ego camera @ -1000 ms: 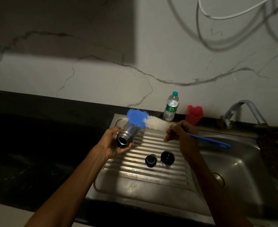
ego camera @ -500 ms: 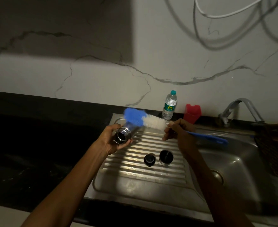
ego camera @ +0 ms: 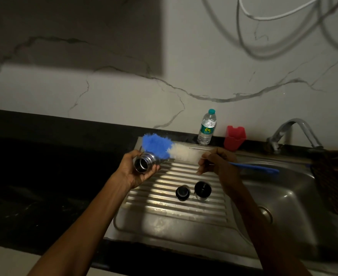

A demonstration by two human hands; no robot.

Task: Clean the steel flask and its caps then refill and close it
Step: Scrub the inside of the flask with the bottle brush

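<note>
Black stone counter (ego camera: 44, 156) fills the left of my view, dim and bare-looking under the marble-veined wall. Next along, my left hand (ego camera: 133, 169) curls its fingers around the steel flask (ego camera: 144, 164), which lies tilted in the palm above the ribbed draining board (ego camera: 164, 214), its open mouth turned toward me. Just behind the flask's body sits the fluffy head of the bottle brush (ego camera: 164, 148), blue at the tip and white nearer the handle; the blue bristles overlap the flask, but I cannot tell whether they touch it. On the draining board, between my two forearms, the two caps stand side by side and slightly apart: the smaller inner cap (ego camera: 182, 193) on the left, the larger outer cap (ego camera: 202, 189) on the right. My right hand (ego camera: 218, 164) pinches the brush by its blue handle, which sticks out to the right over the sink basin (ego camera: 295, 206). Against the wall behind stand a clear water bottle (ego camera: 206, 128) with a teal lid and, just beside it, a red holder (ego camera: 234, 137). Farther right, the tap (ego camera: 289, 130) arches over the basin.
</note>
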